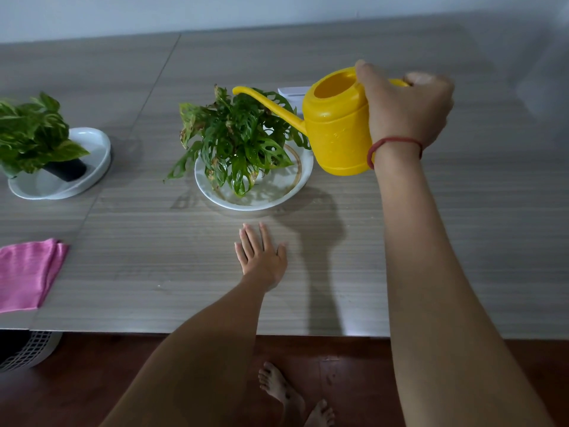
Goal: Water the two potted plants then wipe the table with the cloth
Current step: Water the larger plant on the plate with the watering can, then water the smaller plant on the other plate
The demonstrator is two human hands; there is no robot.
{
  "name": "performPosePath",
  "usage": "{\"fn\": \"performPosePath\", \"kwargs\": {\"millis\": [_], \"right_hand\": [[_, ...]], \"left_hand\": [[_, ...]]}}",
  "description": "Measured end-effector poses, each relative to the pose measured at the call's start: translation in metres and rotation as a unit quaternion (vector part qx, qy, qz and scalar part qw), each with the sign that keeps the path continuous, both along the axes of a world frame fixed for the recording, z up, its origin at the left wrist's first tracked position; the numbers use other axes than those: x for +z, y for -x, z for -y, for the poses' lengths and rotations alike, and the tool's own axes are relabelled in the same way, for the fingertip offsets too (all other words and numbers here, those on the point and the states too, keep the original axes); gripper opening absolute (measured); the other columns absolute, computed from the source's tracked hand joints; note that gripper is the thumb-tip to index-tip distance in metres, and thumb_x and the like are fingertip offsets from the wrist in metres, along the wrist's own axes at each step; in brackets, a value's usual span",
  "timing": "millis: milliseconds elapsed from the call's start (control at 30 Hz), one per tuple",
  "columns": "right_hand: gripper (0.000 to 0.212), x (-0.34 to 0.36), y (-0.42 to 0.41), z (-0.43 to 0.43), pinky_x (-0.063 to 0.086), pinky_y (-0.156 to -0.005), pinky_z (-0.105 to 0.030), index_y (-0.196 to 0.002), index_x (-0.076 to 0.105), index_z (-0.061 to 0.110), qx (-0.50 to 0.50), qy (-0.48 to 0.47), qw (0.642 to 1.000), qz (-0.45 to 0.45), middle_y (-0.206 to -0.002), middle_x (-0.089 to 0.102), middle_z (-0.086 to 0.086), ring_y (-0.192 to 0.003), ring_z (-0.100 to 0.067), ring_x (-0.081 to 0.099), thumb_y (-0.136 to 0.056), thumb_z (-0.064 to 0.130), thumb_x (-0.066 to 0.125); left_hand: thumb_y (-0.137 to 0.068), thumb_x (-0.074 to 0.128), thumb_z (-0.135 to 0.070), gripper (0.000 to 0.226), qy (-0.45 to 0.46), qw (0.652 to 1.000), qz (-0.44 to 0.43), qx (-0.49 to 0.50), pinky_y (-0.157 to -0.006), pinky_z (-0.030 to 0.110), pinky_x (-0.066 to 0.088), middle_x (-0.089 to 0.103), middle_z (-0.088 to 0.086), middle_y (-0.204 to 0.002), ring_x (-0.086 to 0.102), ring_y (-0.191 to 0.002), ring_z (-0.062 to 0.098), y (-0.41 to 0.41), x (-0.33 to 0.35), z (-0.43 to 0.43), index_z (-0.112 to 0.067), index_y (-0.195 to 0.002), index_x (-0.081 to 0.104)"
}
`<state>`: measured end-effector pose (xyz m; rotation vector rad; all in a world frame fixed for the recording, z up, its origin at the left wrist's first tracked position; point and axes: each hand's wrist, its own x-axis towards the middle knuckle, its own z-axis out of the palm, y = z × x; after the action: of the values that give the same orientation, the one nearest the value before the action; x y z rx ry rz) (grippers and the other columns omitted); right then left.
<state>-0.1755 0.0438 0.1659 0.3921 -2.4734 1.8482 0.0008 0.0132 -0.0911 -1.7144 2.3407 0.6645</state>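
Observation:
My right hand (403, 109) grips the handle of a yellow watering can (335, 124), held in the air with its long spout reaching left over the middle plant (237, 140). That plant has holed green leaves and stands in a round white dish (292, 183). A second leafy plant (30, 134) in a black pot sits in an oval white dish (95, 149) at the far left. My left hand (261, 257) lies flat on the table, fingers apart, just in front of the middle dish. A folded pink cloth (27, 272) lies at the left front.
The grey wood-grain table (154, 272) runs to a white wall at the back. A small white object (292, 94) shows behind the can. Below the table's front edge are a dark wooden floor, my bare feet (292, 396) and a white mesh basket (27, 349).

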Motion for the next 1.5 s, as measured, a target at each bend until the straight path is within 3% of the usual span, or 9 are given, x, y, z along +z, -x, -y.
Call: {"fn": "performPosePath", "kwargs": {"millis": [167,267,467,633,800,900,1067,1267,1500], "right_hand": [[0.057,-0.021,-0.004,-0.005,0.039,-0.056,-0.022,-0.049,0.034,0.023,0.015,0.114,0.986,0.122,-0.055,0.038,0.015,-0.047,0.0,0.042,-0.064,0.041,0.085],[0.066,-0.035,-0.006,-0.006,0.032,-0.04,-0.017,-0.041,0.028,0.02,0.028,0.172,0.975,0.139,-0.035,0.028,0.013,-0.033,-0.005,0.03,-0.064,0.036,0.087],[0.067,-0.038,-0.02,0.004,0.03,-0.04,-0.015,-0.037,0.028,0.019,0.097,0.197,0.965,0.145,-0.029,0.026,0.011,-0.034,-0.005,0.027,-0.067,0.033,0.086],[0.063,-0.027,-0.054,0.033,0.033,-0.042,-0.017,-0.037,0.031,0.02,0.144,0.215,0.955,0.145,-0.031,0.032,0.013,-0.035,-0.004,0.032,-0.066,0.029,0.087],[0.065,-0.02,-0.103,0.078,0.037,-0.057,-0.015,-0.032,0.032,0.022,0.189,0.195,0.95,0.156,-0.032,0.034,0.013,-0.046,-0.008,0.04,-0.064,0.039,0.086],[0.061,-0.013,-0.14,0.112,0.032,-0.044,-0.018,-0.039,0.034,0.02,0.227,0.191,0.94,0.166,-0.036,0.034,0.01,-0.036,-0.005,0.032,-0.066,0.035,0.086],[0.059,-0.015,-0.196,0.176,0.037,-0.052,-0.029,-0.046,0.034,0.022,0.246,0.184,0.933,0.187,-0.053,0.038,0.0,-0.054,-0.014,0.039,-0.059,0.034,0.09],[0.06,-0.028,-0.249,0.252,0.03,-0.043,-0.023,-0.045,0.034,0.019,0.255,0.147,0.93,0.218,-0.048,0.034,0.005,-0.04,-0.007,0.03,-0.06,0.034,0.09],[0.064,-0.041,-0.271,0.312,0.029,-0.044,-0.023,-0.044,0.03,0.019,0.251,0.109,0.939,0.209,-0.048,0.029,0.006,-0.046,-0.011,0.029,-0.059,0.04,0.088]], "left_hand": [[-0.101,0.015,-0.051,0.069,0.004,1.0,-0.003,0.001,-0.116,0.044,-0.017,-0.028,0.017,-0.156,-0.028,-0.144,0.027,0.0,-0.001,-0.001,-0.017,-0.152,-0.017],[-0.101,0.015,-0.051,0.069,0.015,1.0,-0.009,-0.001,-0.116,0.044,-0.016,-0.026,0.018,-0.157,-0.027,-0.145,0.028,-0.001,-0.003,-0.002,-0.016,-0.153,-0.016],[-0.102,0.023,-0.047,0.067,0.03,0.997,-0.074,0.011,-0.118,0.041,-0.012,-0.015,0.014,-0.161,-0.019,-0.148,0.025,-0.011,0.002,-0.003,-0.016,-0.155,-0.003],[-0.102,0.028,-0.044,0.068,0.073,0.982,-0.127,0.12,-0.121,0.04,-0.001,0.007,0.016,-0.162,-0.003,-0.15,0.024,-0.033,0.03,0.014,-0.003,-0.153,0.013],[-0.102,0.027,-0.046,0.066,0.091,0.974,-0.138,0.154,-0.122,0.041,0.007,0.016,0.017,-0.16,0.006,-0.15,0.027,-0.084,0.059,0.062,-0.002,-0.152,0.019],[-0.102,0.031,-0.045,0.065,0.097,0.966,-0.136,0.196,-0.121,0.042,0.012,0.021,0.016,-0.159,0.012,-0.149,0.029,-0.121,0.064,0.094,-0.002,-0.15,0.023],[-0.099,0.037,-0.042,0.063,0.088,0.956,-0.092,0.264,-0.118,0.044,0.018,0.03,0.019,-0.154,0.018,-0.147,0.029,-0.192,0.051,0.134,0.002,-0.145,0.032],[-0.101,0.035,-0.039,0.063,0.06,0.951,-0.072,0.295,-0.12,0.044,0.011,0.02,0.021,-0.158,0.009,-0.149,0.029,-0.246,0.038,0.192,0.001,-0.148,0.026],[-0.101,0.029,-0.041,0.065,0.037,0.958,-0.066,0.276,-0.12,0.043,-0.003,-0.003,0.013,-0.162,-0.007,-0.15,0.026,-0.262,0.026,0.25,-0.01,-0.155,0.007]]}}
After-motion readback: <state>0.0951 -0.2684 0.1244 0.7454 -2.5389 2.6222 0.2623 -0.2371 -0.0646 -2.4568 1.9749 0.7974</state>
